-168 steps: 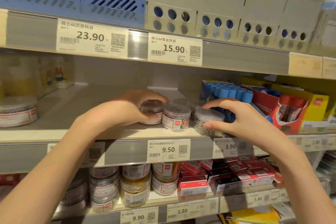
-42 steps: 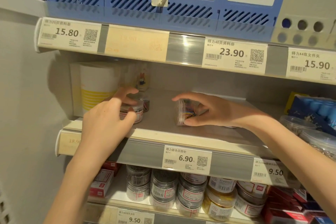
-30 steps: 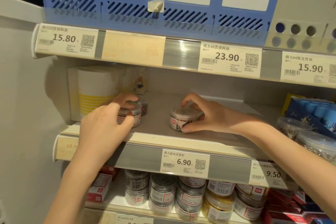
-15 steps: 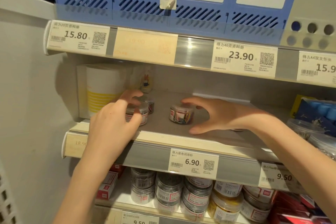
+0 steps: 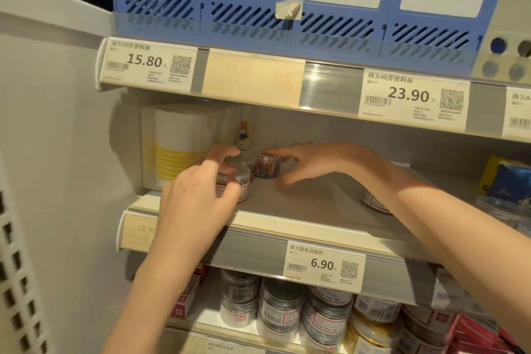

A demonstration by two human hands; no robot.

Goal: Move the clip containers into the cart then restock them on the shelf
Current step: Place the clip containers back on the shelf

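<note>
1. My left hand [image 5: 198, 198] still grips the front clip container [image 5: 234, 181] at the shelf's [image 5: 301, 210] left end.
2. The coloured-clip container [image 5: 267, 167] now sits further back; my right hand [image 5: 313, 162] has let go and hovers open beside it.
3. Price tags [image 5: 324, 266] line the grey shelf edge.

The container of coloured clips [image 5: 267, 166] now stands farther back and left on the shelf [image 5: 301, 201], beside the left containers; the right hand [image 5: 310, 162] reaches after it, fingers [image 5: 277, 151] spread.
</note>
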